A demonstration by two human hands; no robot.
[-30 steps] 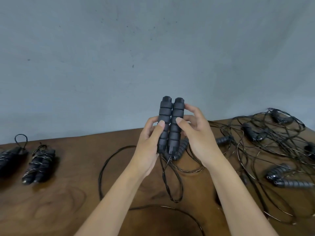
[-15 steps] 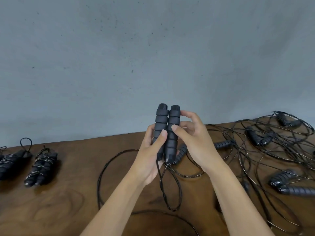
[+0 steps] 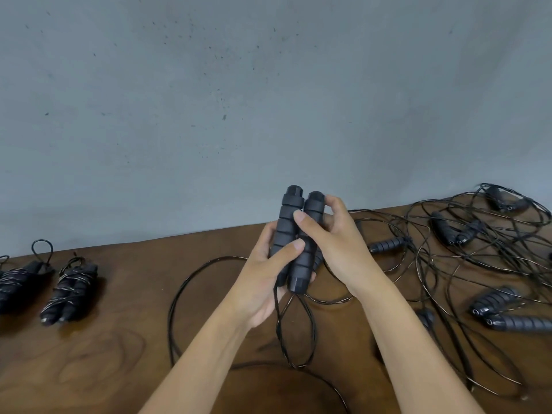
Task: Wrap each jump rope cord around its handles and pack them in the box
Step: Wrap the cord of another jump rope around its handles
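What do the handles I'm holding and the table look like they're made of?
Handles: probably matte black foam, going by the soft-looking ribbed segments, with hard-looking end caps. Table: wood or wood veneer, brown with swirling grain and a slight sheen.

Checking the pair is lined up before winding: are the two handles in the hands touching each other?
Touching. The head view shows the two handles pressed side by side, no gap along their length, gripped by the left hand and right hand.

Two black ribbed handles (image 3: 294,239) held side by side, near upright, above the counter — cord (image 3: 294,330) hangs looped below. Two wrapped bundles (image 3: 70,289) at 9 o'clock; loose tangled ropes (image 3: 478,249) at 3 o'clock.
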